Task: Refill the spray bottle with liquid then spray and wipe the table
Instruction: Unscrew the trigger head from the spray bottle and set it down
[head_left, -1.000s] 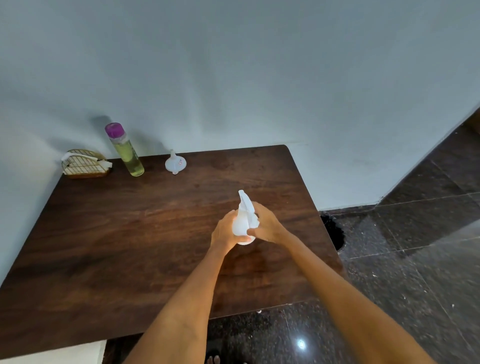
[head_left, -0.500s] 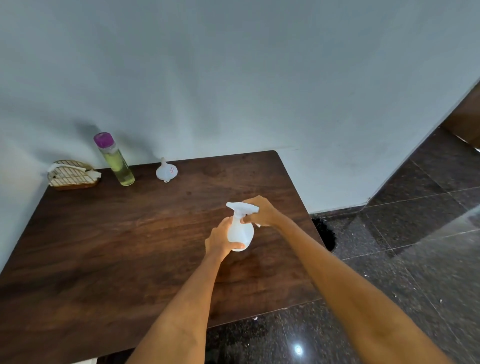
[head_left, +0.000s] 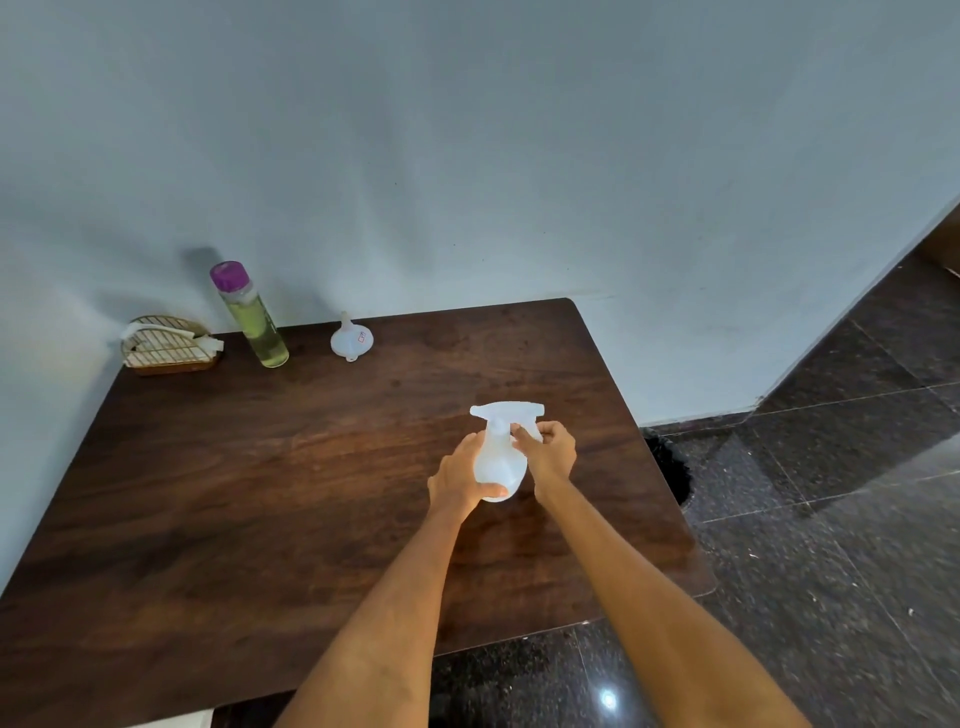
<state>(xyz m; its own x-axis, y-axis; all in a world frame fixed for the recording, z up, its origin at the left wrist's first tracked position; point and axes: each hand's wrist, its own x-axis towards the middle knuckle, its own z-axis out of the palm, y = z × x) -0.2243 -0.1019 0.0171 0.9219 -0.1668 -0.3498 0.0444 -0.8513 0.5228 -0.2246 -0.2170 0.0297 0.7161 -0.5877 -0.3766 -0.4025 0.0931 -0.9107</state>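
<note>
A small white spray bottle (head_left: 497, 460) stands upright on the dark wooden table (head_left: 260, 493), right of the middle. My left hand (head_left: 460, 475) grips its round body from the left. My right hand (head_left: 550, 449) pinches the neck just under the trigger head, which points left and right above the hands. At the back left stands a clear bottle of yellow-green liquid (head_left: 254, 322) with a purple cap. A white funnel (head_left: 351, 341) lies beside it, spout up.
A wire basket (head_left: 166, 348) holding something white sits in the table's back left corner against the pale wall. Dark glossy floor tiles lie to the right, with a black round object (head_left: 670, 467) on the floor past the table's right edge.
The spray head has turned from pointing up and away to lying crosswise. My right hand has shifted from the top of the head to the neck. The left hand keeps its grip on the body.
</note>
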